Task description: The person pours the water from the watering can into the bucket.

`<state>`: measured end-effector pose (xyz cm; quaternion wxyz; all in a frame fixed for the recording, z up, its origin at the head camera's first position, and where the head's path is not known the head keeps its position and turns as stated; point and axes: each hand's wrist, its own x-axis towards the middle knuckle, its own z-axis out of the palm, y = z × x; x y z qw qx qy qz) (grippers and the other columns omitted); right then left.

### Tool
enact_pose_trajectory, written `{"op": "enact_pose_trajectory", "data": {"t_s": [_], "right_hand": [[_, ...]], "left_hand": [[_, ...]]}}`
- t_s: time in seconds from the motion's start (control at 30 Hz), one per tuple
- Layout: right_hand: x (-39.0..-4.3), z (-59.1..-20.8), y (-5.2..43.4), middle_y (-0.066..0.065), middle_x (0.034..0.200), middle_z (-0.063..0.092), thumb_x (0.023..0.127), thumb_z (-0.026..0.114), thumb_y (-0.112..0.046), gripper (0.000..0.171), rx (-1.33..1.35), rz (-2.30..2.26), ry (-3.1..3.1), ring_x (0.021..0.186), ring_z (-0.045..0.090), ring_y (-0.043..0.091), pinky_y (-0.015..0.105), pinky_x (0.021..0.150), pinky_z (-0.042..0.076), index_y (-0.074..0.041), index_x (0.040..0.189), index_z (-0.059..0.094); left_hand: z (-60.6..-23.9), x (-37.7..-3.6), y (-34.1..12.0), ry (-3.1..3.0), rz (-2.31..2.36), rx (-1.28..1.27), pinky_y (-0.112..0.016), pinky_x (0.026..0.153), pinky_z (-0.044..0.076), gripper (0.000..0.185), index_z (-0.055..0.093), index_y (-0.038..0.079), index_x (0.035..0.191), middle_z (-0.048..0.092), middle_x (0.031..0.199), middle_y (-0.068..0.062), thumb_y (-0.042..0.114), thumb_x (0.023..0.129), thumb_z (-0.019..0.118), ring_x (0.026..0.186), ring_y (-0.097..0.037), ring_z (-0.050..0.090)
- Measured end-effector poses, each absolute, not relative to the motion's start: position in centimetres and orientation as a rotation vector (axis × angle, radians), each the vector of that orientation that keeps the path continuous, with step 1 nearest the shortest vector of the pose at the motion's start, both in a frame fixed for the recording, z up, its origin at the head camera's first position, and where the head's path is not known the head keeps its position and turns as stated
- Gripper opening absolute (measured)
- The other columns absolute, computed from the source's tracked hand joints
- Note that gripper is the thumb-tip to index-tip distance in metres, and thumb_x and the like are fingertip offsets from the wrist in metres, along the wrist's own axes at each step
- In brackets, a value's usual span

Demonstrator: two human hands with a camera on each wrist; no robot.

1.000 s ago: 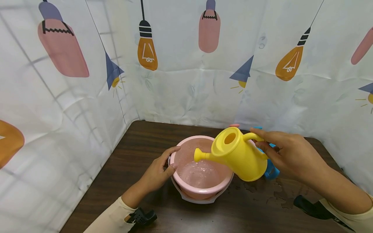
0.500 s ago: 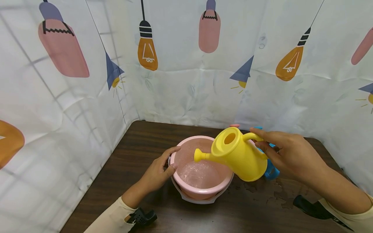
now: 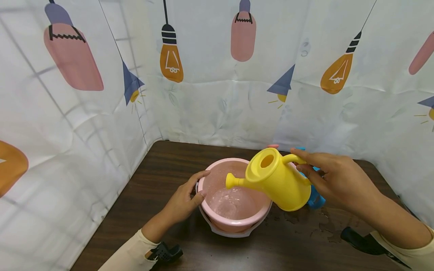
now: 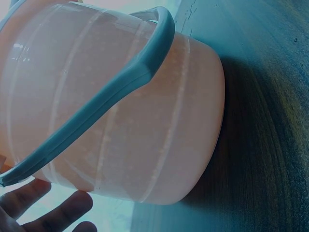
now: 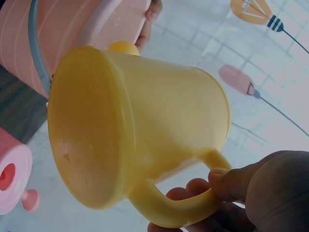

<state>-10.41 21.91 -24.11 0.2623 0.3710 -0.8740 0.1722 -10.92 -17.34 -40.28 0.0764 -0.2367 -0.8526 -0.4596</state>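
The pink bucket [image 3: 234, 222] stands on the dark surface [image 3: 162, 169]. Against its left rim rests the left hand [image 3: 184, 199], fingers relaxed. Above its right rim tilts the yellow watering can [image 3: 278, 180], spout over the water, handle gripped by the right hand's [image 3: 339, 180] fingers

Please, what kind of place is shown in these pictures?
Probably a small staged tabletop booth: a dark wooden table enclosed by a white curtain printed with light bulbs, where a yellow watering can tips over a pink bucket.
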Motion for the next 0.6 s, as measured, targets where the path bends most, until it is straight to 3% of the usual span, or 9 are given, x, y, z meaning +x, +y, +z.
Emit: {"op": "enact_pose_trajectory", "data": {"t_s": [0.6], "right_hand": [[-10.34,-24.02,21.78,-0.001,0.104,0.076,0.076,0.084,0.004,0.065,1.002,0.456,-2.362,0.064,0.055,0.002,0.015,0.054,0.038,-0.013,0.137,0.068]], "left_hand": [[-40.23,-10.88,-17.3,-2.546,-1.387,-0.717,-0.035,0.08,0.054,0.054,0.044,0.024,0.152,0.061,0.133,-0.012,0.038,0.1,0.054,0.097,-0.017,0.065]]}}
